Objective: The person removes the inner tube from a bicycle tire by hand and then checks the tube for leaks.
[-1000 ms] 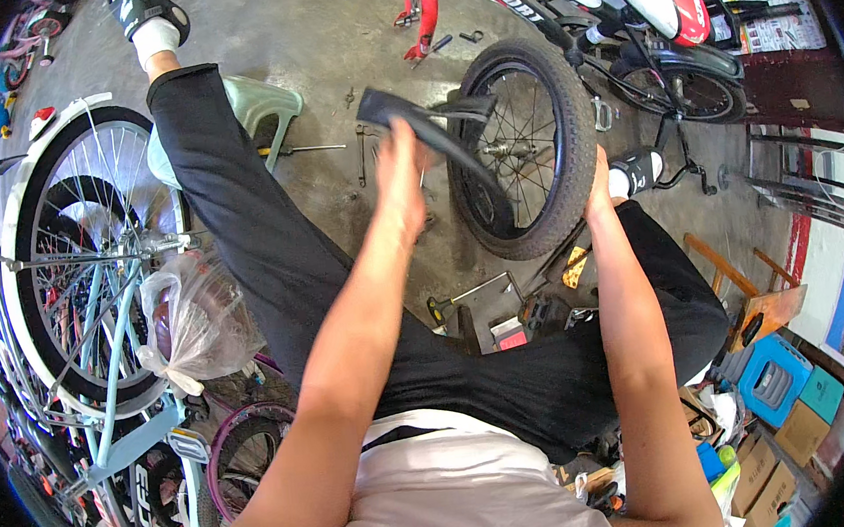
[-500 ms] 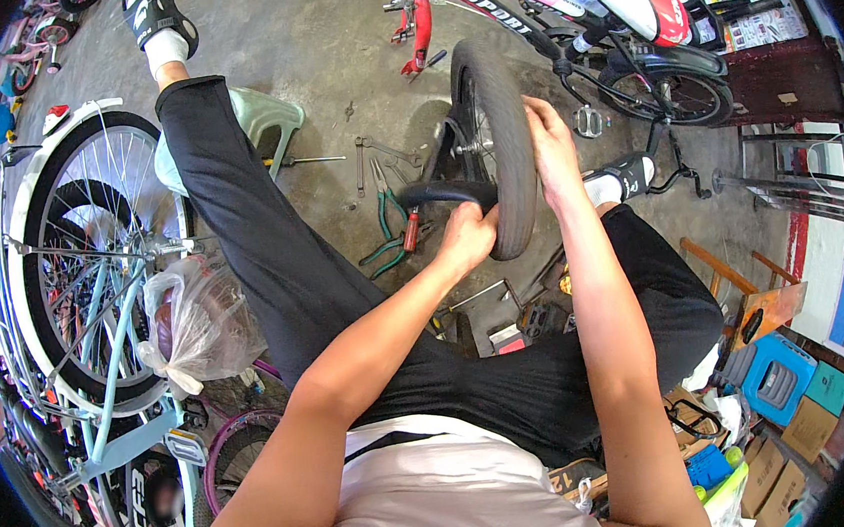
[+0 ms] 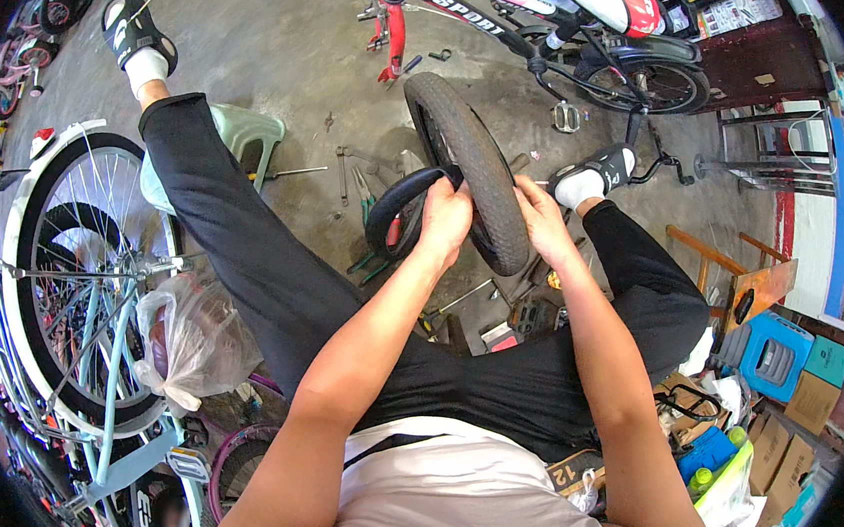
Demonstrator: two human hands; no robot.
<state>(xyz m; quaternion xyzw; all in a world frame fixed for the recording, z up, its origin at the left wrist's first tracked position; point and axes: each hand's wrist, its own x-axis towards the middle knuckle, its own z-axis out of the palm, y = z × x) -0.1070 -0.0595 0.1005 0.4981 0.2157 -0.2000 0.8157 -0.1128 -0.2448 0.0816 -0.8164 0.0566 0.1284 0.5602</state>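
Note:
A small bicycle wheel with a black tyre (image 3: 486, 162) stands tilted between my hands, above the floor between my legs. From its left side a loop of black inner tube (image 3: 382, 210) bulges out. My left hand (image 3: 447, 223) is closed on the inner tube where it meets the tyre; its fingertips are partly hidden. My right hand (image 3: 542, 221) grips the tyre's right side, low down, thumb and fingers pressed on the rubber. Behind the tube loop lie pliers (image 3: 365, 190) with green handles, partly covered.
A screwdriver (image 3: 296, 171) and a wrench (image 3: 342, 175) lie near a pale green stool (image 3: 255, 137). A black bicycle frame (image 3: 512, 25) with a red fork rests beyond the wheel. At left stands a light-blue bicycle (image 3: 99, 362); boxes (image 3: 813, 400) crowd the lower right.
The wheel has tipped, its top leaning left. My right hand has slid down the tyre's side. My left hand has moved up and left, and the tube loop hangs lower and shows more.

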